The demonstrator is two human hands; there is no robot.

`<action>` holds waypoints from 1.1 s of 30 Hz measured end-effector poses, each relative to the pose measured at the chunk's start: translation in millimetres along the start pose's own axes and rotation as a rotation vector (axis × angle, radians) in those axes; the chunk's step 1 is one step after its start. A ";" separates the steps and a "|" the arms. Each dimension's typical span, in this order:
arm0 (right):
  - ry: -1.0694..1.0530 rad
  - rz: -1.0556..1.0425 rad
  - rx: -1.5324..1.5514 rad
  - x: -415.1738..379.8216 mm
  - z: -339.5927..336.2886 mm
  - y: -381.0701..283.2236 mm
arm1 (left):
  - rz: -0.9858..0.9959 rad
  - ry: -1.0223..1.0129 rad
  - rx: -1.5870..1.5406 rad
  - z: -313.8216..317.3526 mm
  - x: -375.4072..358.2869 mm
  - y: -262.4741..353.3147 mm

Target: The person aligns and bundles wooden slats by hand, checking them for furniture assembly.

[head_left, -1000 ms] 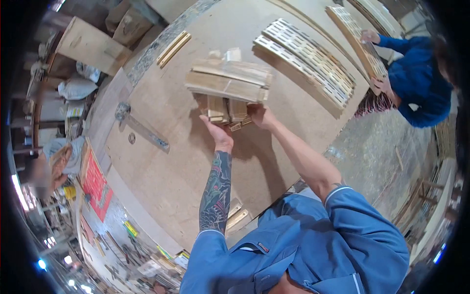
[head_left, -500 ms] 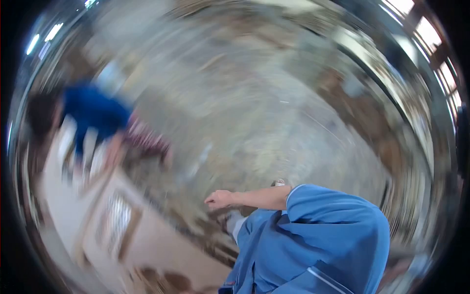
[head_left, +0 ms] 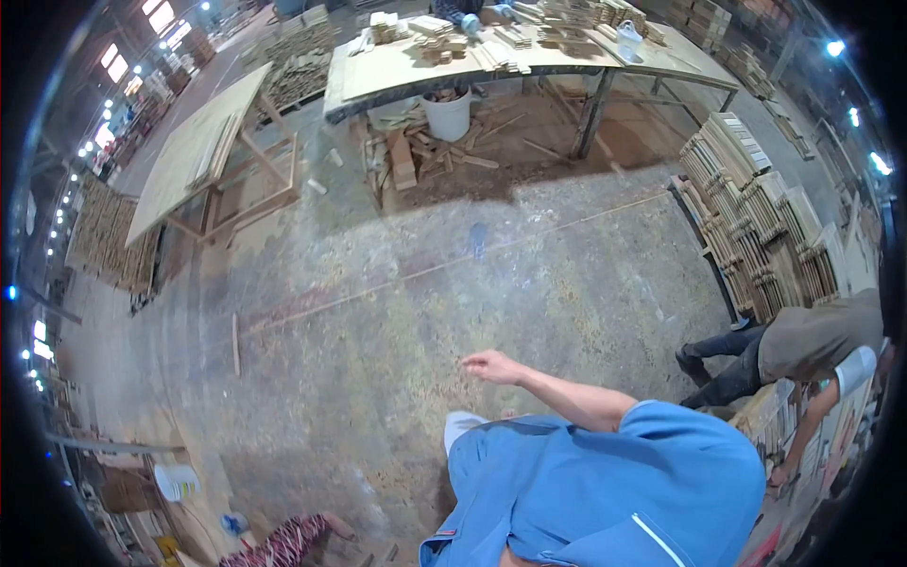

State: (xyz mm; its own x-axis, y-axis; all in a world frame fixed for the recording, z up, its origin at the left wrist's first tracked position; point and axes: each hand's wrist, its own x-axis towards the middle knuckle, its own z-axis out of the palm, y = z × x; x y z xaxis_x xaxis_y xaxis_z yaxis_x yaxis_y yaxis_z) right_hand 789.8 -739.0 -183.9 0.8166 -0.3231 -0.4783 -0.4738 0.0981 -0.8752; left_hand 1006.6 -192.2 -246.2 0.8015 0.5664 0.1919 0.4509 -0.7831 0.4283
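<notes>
My right hand (head_left: 491, 366) hangs in front of my blue shirt, above the worn concrete floor (head_left: 416, 331). Its fingers are loosely bent and slightly apart, with nothing held in them. The bare forearm runs from the blue sleeve on the right. No part of my left hand shows.
A long worktable (head_left: 378, 78) holds wood strips; a person's gloved hands are behind it. Under it are a white bucket (head_left: 448, 115) and scraps. A slanted board (head_left: 184, 156) stands left, stacked wood (head_left: 742, 203) right. One person (head_left: 812, 345) bends at right, another (head_left: 283, 543) at the bottom.
The view has swung round and sharpened, bringing the worktable and wood stacks into sight. My right hand appears farther right and slightly higher, its fingers looser.
</notes>
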 end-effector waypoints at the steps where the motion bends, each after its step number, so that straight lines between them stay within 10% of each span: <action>1: 0.037 -0.033 -0.010 14.4 -25.9 5.2 | 0.014 0.037 0.063 15.2 -5.7 21.5; 8: 0.454 0.003 0.030 107.4 -227.2 11.6 | 0.145 0.319 0.515 129.9 3.6 202.7; 14: 0.780 0.030 0.204 132.5 -427.3 -56.8 | 0.747 -0.446 -0.296 348.4 -141.6 580.2; 15: 0.811 -0.005 0.245 144.8 -463.8 -64.5 | 0.660 -0.742 -0.373 291.4 -208.7 690.1; 21: 1.058 -0.162 0.321 238.2 -659.9 -150.4 | 1.148 -1.046 -0.751 267.2 -465.5 1033.7; 27: 1.202 0.026 0.138 407.5 -850.3 -153.9 | 1.012 -1.119 -0.720 313.7 -605.0 1196.6; 33: 0.980 0.173 0.017 454.5 -894.2 -182.0 | 0.779 -1.182 -0.537 386.5 -650.0 1255.6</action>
State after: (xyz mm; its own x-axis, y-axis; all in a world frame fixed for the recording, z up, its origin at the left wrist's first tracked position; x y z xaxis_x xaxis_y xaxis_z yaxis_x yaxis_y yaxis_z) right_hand 952.4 -1745.3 -176.7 0.1001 -0.9369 -0.3349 -0.5495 0.2285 -0.8036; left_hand 1203.6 -1642.9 -174.5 0.7286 -0.6633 -0.1709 -0.2056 -0.4499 0.8691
